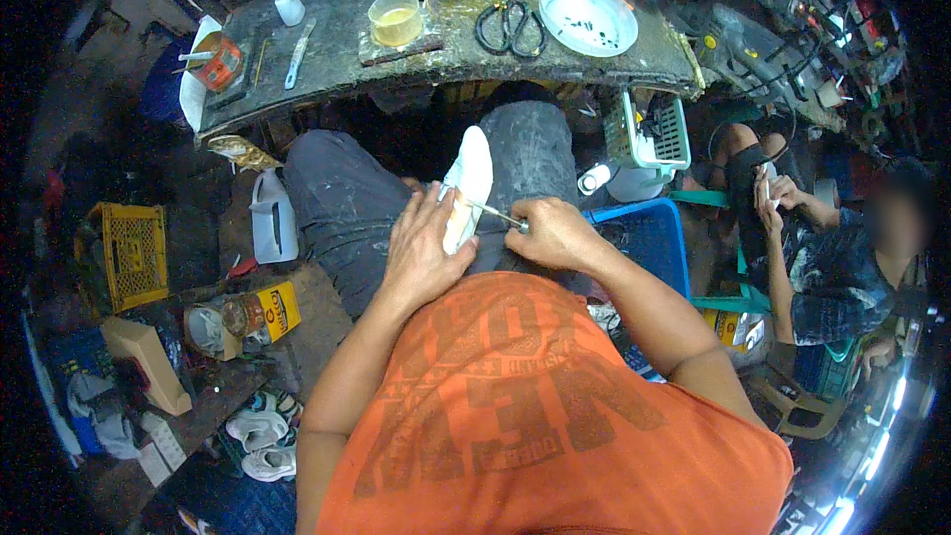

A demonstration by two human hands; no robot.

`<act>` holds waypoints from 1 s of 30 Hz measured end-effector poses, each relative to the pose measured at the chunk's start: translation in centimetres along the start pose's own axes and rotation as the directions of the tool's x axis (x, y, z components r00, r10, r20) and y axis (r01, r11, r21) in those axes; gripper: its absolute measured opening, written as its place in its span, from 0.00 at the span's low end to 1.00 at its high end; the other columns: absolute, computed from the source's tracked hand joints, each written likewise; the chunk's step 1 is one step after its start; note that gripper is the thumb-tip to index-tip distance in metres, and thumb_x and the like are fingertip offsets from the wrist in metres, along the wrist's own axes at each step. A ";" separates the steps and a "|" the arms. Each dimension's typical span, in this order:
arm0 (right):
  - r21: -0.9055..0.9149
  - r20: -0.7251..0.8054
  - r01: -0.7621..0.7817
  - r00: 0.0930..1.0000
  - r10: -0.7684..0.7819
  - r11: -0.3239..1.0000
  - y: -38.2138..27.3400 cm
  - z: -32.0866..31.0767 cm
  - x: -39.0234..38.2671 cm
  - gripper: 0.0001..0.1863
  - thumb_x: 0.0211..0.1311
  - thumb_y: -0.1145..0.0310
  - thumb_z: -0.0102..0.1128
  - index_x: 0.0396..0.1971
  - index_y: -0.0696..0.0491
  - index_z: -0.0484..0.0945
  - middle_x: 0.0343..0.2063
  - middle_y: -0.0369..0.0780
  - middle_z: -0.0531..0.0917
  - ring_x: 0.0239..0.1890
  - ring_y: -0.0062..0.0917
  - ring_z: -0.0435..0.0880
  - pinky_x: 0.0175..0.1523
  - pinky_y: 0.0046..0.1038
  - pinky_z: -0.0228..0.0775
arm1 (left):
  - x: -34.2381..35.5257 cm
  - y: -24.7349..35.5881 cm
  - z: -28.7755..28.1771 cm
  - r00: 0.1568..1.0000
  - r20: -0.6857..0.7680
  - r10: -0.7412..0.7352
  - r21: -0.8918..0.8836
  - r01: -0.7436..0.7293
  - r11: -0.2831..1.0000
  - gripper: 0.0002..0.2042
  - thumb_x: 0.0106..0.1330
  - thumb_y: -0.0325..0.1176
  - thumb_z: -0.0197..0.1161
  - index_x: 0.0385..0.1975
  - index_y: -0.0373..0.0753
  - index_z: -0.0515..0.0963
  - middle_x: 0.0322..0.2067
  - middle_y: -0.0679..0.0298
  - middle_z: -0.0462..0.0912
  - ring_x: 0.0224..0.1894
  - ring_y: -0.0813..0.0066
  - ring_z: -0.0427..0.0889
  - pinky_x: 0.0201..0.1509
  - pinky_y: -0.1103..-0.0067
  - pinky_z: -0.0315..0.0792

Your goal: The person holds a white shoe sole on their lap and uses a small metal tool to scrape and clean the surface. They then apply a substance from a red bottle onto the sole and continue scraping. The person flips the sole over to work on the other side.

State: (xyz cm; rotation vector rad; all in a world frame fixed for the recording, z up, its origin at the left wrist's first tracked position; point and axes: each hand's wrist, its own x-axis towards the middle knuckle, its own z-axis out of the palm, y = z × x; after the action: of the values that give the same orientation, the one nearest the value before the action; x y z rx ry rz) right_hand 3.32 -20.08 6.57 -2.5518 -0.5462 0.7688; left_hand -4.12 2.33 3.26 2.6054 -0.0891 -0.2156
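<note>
Orange shirt (555, 406) closest — stained, cluttered bench (342, 45) beyond.

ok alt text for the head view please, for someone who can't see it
A seated person's left hand holds a white shoe-shaped piece; the right hand holds a thin tool to it. Ahead, a bench bears scissors and a bowl.

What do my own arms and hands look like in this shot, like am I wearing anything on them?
Your left hand and right hand are ungloved. Both forearms are bare, with no watch or wristband showing. Higher up, you wear an orange shirt with large dark lettering; its sleeve length is unclear.
</note>
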 end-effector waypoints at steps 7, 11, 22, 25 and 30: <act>0.027 -0.055 -0.026 0.998 0.027 0.999 0.8 -1.0 -1.0 0.18 0.56 0.59 0.64 0.37 0.60 0.86 0.31 0.58 0.87 0.40 0.55 0.88 0.50 0.50 0.79 | -0.7 -0.4 -1.2 0.999 -0.047 0.009 -0.260 -0.020 0.966 0.42 0.60 0.37 0.69 0.75 0.30 0.61 0.71 0.42 0.69 0.67 0.39 0.76 0.71 0.58 0.72; -0.030 -0.025 0.010 1.000 -0.011 1.000 1.0 -1.0 -0.9 0.18 0.56 0.59 0.63 0.36 0.60 0.86 0.31 0.59 0.87 0.40 0.56 0.88 0.50 0.51 0.79 | 0.2 0.3 0.6 0.994 -0.108 0.032 -0.210 -0.054 0.976 0.39 0.60 0.35 0.68 0.73 0.29 0.64 0.69 0.42 0.72 0.65 0.41 0.78 0.68 0.59 0.75; -0.097 0.012 0.030 1.000 -0.029 0.995 0.7 -0.7 -0.4 0.19 0.57 0.59 0.62 0.37 0.61 0.86 0.33 0.60 0.87 0.42 0.57 0.88 0.53 0.52 0.81 | 0.0 0.3 2.0 0.981 -0.187 0.058 -0.218 -0.099 0.971 0.36 0.59 0.31 0.67 0.71 0.31 0.67 0.69 0.44 0.71 0.67 0.42 0.76 0.68 0.58 0.74; -0.127 0.042 0.047 0.998 -0.042 0.991 0.9 -0.7 -0.5 0.19 0.57 0.59 0.63 0.38 0.61 0.86 0.33 0.60 0.87 0.42 0.56 0.89 0.53 0.52 0.81 | 0.1 0.4 2.1 0.980 -0.195 0.046 -0.222 -0.090 0.971 0.36 0.59 0.29 0.69 0.70 0.31 0.68 0.68 0.45 0.73 0.69 0.44 0.75 0.72 0.61 0.72; -0.099 0.026 0.011 1.000 -0.009 0.995 1.0 -0.7 -0.4 0.20 0.57 0.59 0.63 0.40 0.60 0.87 0.33 0.60 0.87 0.42 0.56 0.89 0.53 0.51 0.81 | 0.2 0.4 2.2 0.985 -0.161 0.056 -0.209 -0.089 0.974 0.37 0.59 0.30 0.67 0.71 0.30 0.66 0.70 0.44 0.70 0.67 0.42 0.74 0.69 0.58 0.73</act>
State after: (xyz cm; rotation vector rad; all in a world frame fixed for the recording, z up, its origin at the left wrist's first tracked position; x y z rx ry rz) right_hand 3.66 -21.29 6.79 -2.6314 -0.6197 0.7895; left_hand -4.30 0.92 1.56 2.3881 -0.1005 0.0032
